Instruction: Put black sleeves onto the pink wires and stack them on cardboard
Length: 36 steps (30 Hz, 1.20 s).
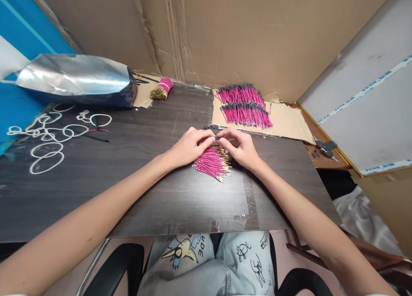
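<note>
While pinching small black tubular piece [216, 138] with left hand [189, 146] and right hand [242, 148] fingertips closed, could brush loose pink gold-tipped wire pile [210, 163], scattering it.

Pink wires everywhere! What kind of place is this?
Probably a small wire-assembly workbench: a loose pile of pink wires, neat rows of wires on cardboard, and white rubber bands on the dark table.

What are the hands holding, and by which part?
The left hand and right hand pinch a small dark piece between fingertips, above the pink wires; which part is gripped cannot be told.
</note>
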{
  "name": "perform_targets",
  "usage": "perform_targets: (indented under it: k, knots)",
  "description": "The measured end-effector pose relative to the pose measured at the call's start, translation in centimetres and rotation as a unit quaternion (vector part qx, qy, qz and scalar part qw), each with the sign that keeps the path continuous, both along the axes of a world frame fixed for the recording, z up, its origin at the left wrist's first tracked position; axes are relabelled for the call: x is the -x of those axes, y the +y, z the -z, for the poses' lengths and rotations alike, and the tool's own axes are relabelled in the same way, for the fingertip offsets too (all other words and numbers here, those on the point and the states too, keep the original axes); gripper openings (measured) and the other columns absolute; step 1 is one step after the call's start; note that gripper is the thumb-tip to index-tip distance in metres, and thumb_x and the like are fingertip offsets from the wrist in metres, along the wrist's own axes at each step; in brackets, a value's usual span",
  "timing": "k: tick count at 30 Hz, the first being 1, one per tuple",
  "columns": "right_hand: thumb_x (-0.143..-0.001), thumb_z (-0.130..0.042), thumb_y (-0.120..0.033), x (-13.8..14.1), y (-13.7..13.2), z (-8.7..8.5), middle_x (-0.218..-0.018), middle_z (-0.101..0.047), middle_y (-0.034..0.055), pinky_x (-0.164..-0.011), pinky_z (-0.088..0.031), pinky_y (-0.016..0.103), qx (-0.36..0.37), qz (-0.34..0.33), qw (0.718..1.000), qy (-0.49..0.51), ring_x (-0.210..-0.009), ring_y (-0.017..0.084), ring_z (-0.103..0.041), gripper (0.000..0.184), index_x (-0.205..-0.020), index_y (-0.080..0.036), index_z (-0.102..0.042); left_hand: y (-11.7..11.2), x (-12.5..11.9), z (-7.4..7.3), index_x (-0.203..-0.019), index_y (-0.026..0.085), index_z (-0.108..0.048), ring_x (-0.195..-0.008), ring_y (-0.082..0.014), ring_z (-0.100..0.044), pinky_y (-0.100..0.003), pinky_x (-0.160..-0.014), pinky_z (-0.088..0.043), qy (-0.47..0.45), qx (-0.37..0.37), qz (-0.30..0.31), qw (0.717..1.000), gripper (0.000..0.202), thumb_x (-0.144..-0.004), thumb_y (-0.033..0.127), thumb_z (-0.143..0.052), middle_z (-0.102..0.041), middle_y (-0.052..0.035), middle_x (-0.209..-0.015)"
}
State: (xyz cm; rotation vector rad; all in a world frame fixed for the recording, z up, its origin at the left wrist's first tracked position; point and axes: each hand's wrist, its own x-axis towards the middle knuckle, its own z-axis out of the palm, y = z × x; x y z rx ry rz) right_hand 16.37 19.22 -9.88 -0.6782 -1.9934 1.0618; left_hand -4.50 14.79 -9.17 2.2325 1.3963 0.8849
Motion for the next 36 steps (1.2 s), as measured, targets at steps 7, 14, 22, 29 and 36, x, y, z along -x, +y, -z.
perform_targets:
  k: [7,14,22,29,36]
  knots:
    - [-0.095,-0.063,-0.032,0.0,0.1,0.1,-0.088,-0.067,0.0019,-0.068,-0.054,0.03,-0.024,0.028,0.999,0.011,-0.076,0.015,-0.064,0.013,-0.098,-0.021,-0.069,-0.1,0.2,-0.5,-0.101,0.022,-0.071,-0.09,-0.0198,-0.059,-0.036,-0.09,-0.039,-0.016,-0.023,-0.021,0.999,0.031,-0.102,0.04,-0.046,-0.073,-0.002,-0.097]
    - [-0.092,-0.068,-0.036,-0.2,0.5,-0.1,-0.092,-0.066,0.0021,-0.061,-0.055,0.028,0.032,0.045,0.996,0.063,-0.067,0.013,-0.066,0.018,-0.098,-0.02,-0.067,0.1,0.6,-0.9,-0.083,0.019,-0.069,-0.082,-0.0191,-0.055,-0.036,-0.086,-0.038,0.015,-0.067,-0.054,0.996,0.032,-0.1,0.034,-0.046,-0.068,-0.0027,-0.082]
    - [-0.079,-0.083,-0.044,0.9,0.3,-0.2,-0.091,-0.068,0.003,-0.051,-0.048,0.022,0.17,-0.031,0.978,0.116,-0.069,0.013,-0.062,0.035,-0.1,-0.021,-0.067,-0.7,-0.4,-1.1,-0.082,0.018,-0.069,-0.081,-0.0175,-0.06,-0.03,-0.078,-0.044,-0.143,0.012,-0.037,0.989,0.034,-0.1,0.038,-0.049,-0.069,-0.0031,-0.086]
    - [-0.084,-0.077,-0.054,1.3,-0.2,-0.6,-0.075,-0.06,-0.0025,-0.049,-0.041,0.023,0.181,-0.032,0.977,0.107,-0.052,0.008,-0.048,0.037,-0.085,-0.02,-0.062,-1.1,-0.9,-1.3,-0.08,0.019,-0.07,-0.082,-0.018,-0.057,-0.032,-0.08,-0.046,-0.131,0.01,0.003,0.991,0.032,-0.1,0.036,-0.051,-0.066,-0.0023,-0.081]
    - [-0.089,-0.072,-0.047,1.3,-0.6,-0.4,-0.071,-0.056,-0.0036,-0.052,-0.039,0.022,0.149,-0.002,0.984,0.1,-0.053,0.008,-0.046,0.031,-0.082,-0.02,-0.059,-1.2,-0.5,-1.9,-0.087,0.02,-0.075,-0.083,-0.0189,-0.06,-0.035,-0.082,-0.048,-0.145,0.013,-0.024,0.989,0.024,-0.095,0.037,-0.06,-0.071,-0.0039,-0.085]
